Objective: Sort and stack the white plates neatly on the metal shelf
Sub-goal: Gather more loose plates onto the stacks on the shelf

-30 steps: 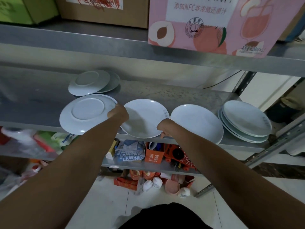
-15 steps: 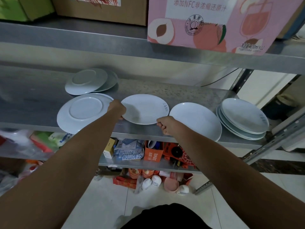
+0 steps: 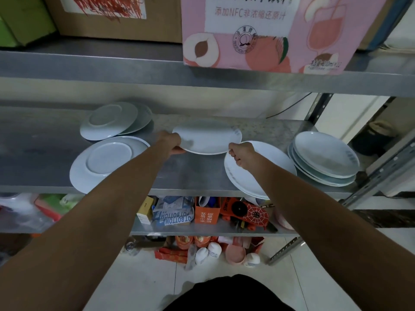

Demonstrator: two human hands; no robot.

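A white plate (image 3: pixel 207 136) hangs face up above the middle of the metal shelf (image 3: pixel 193 173). My left hand (image 3: pixel 170 142) grips its left rim and my right hand (image 3: pixel 241 153) pinches its right rim. Under my right hand lies another white plate (image 3: pixel 247 178), face up, jutting over the shelf's front edge. At the right end sits a stack of white plates (image 3: pixel 325 158). An upside-down plate (image 3: pixel 105 162) lies at the front left, and behind it a second upside-down plate (image 3: pixel 110 120) rests on another one.
An upper shelf (image 3: pixel 202 81) runs close overhead, carrying a pink drink carton (image 3: pixel 258 34) and cardboard boxes. A slotted steel upright (image 3: pixel 381 173) slants past the right end. Below, a lower shelf (image 3: pixel 202 230) holds boxes and packets, with bottles on the tiled floor.
Both hands have lifted the middle plate off the shelf and carried it up and back, away from the front edge. The other plates have stayed put.
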